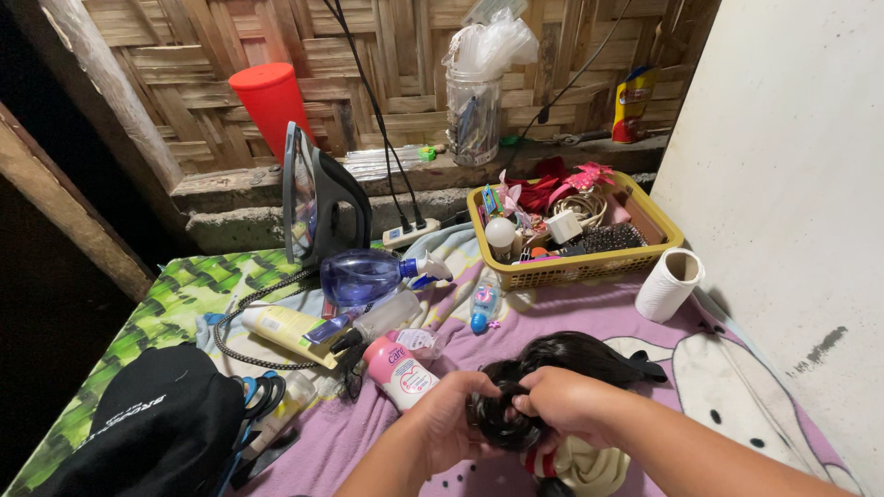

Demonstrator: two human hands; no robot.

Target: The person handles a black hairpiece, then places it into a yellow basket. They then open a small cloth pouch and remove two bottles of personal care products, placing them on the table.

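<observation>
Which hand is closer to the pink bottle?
Left. The left hand is right beside the pink bottle, just to its right and about touching it. The right hand is farther off, on the other side of the black hair both hands hold.

I'm looking into a simple home: woven bamboo wall, clothes iron, cartoon blanket, yellow basket of hair accessories.

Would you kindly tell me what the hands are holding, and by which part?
Both the left hand and right hand grip a doll's black hair, twisting a coiled lock near its end.
</observation>
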